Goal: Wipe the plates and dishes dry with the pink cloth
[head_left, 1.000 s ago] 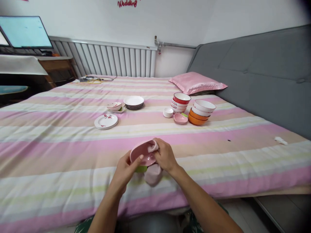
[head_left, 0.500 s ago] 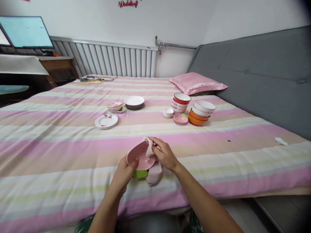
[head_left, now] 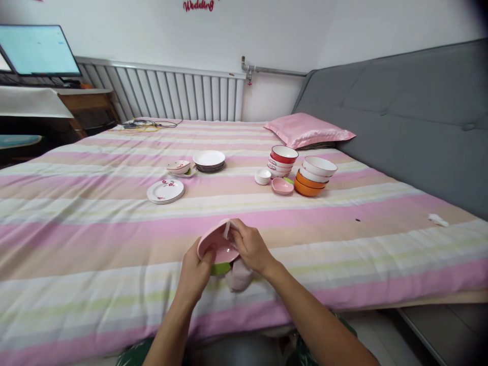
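Bed (head_left: 95,229), striped pink, beige and white: filling the floor before me, with a grey headboard (head_left: 389,107) standing at right, a pink pillow (head_left: 308,129) lying near it, and a white radiator (head_left: 168,94) running along the far wall.

Pink bowl (head_left: 215,245), one: being held over the bed's near side, tilting, hollow turning toward the person, green tab (head_left: 220,269) pointing down toward the near edge; rim slanting up from left to right; long axis I am not managing to tell, hands covering it.

Left hand (head_left: 195,269): gripping the bowl's left side, thumb reaching inside. Right hand (head_left: 251,246): pinching a pale cloth (head_left: 240,275) against the opposite rim, part entering the bowl, the rest hanging below.

Bowl stacks, two: red-topped (head_left: 280,165), holding nested bowls; orange-and-white (head_left: 310,183), orange bowls holding white ones
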`<state>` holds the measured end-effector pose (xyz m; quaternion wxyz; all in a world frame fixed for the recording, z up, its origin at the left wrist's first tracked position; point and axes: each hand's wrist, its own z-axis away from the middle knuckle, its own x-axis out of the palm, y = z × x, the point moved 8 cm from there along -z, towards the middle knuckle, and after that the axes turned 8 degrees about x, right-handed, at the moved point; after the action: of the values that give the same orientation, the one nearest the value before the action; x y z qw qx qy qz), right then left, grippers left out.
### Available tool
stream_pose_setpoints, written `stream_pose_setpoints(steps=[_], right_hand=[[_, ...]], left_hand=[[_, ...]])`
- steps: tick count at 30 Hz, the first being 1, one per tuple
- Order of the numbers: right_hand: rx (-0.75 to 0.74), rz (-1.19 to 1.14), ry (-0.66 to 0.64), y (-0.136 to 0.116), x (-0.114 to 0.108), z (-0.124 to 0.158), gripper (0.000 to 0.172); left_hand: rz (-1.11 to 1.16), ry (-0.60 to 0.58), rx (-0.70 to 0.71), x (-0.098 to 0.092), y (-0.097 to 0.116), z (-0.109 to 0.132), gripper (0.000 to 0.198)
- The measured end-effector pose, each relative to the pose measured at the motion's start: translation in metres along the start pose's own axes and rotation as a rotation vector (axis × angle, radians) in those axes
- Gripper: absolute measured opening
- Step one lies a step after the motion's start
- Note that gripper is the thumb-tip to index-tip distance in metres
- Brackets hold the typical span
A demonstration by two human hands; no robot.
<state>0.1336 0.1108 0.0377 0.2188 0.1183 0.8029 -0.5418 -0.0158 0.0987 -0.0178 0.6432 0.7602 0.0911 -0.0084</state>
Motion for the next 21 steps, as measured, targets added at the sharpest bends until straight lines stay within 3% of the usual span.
stream_pose_setpoints(steps=[9, 15, 21], right_hand=[[0.173, -0.192, 0.173, 0.016, 0.015, 0.004, 0.025], [0.294, -0.291, 0.252, 0.032, 0.029, 0.009, 0.025], [0.356, -0.307, 0.096, 0.029, 0.04, 0.013, 0.032]], left_hand=[[0.191, 0.19, -0.052, -0.002, 0.003, 0.005, 0.031], [0.279, 0.214, -0.068, 0.005, 0.002, 0.007, 0.045], [0.389, 0.266, -0.159, -0.002, 0.002, 0.005, 0.051]])
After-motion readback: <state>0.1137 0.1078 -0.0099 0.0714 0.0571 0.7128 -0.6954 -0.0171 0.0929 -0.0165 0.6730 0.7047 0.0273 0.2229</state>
